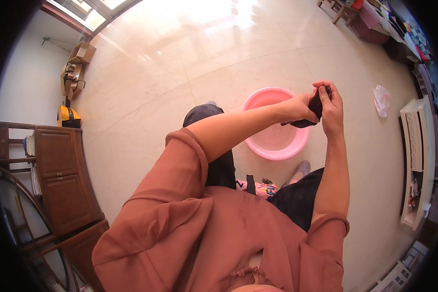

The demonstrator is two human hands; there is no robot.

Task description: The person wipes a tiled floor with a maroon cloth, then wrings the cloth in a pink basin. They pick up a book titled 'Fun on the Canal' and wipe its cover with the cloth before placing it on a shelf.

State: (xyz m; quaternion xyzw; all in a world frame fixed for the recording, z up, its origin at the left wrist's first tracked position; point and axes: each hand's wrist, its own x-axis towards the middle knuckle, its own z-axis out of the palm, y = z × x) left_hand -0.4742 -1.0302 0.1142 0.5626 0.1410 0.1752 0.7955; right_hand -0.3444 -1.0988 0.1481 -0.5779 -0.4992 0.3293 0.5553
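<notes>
A dark piece of cloth (315,106) is stretched between my two hands, bunched and partly hidden by the fingers. My left hand (301,107) grips its lower part, and a dark end hangs beneath the palm. My right hand (329,104) pinches the upper part between thumb and fingers. Both hands are above the right side of a round pink plastic basin (277,155), which stands on the floor in front of me. Clear water (272,137) shows inside the basin. My left forearm crosses over the basin and hides part of it.
Pale tiles cover the floor (149,95). A white plastic bag (381,101) lies to the right, near a white cabinet (412,160). Cardboard boxes (75,73) and a yellow-black bag (68,116) line the left wall, beside a brown wooden cabinet (60,175). A wooden stool (339,11) stands far right.
</notes>
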